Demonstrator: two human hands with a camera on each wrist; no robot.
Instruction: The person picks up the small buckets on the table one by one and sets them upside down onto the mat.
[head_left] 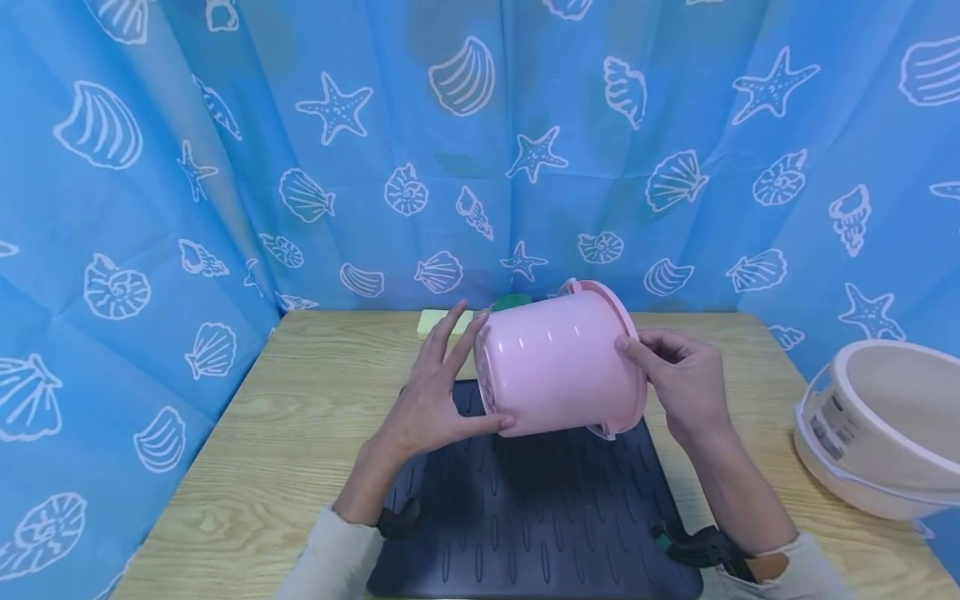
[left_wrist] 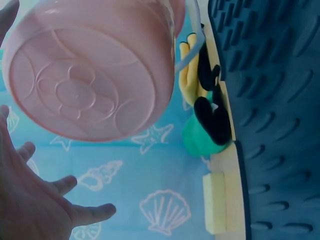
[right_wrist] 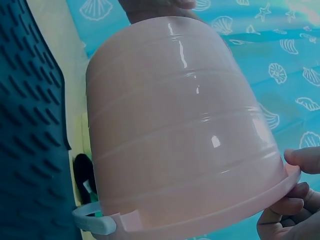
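Pink bucket (head_left: 562,367) is between the two hands, tipped on its side in the air above the mat (head_left: 525,542), base toward left hand (head_left: 429,410), mouth toward right hand (head_left: 688,379). Right hand pinches the rim (right_wrist: 240,212), thumb on the outer side, fingers curled at the mouth side. Left hand has fingers straight and spread around the base (left_wrist: 75,95), thumb near its lower edge, other fingers toward the upper edge; can't tell if they touch. Handle (right_wrist: 95,220) hangs at the rim, on the mat side of right hand. Mat, black with raised ridges, lies below both hands on the wood table (head_left: 285,442). Past left hand's fingertips, at the table's back edge: sponge (head_left: 435,322), pale yellow, then a green item (head_left: 513,301) beside it, mostly hidden by the bucket in head view. White pail (head_left: 832,425) stands right of right hand, well apart. Blue shell-print curtain (head_left: 405,150) hangs beyond both hands.
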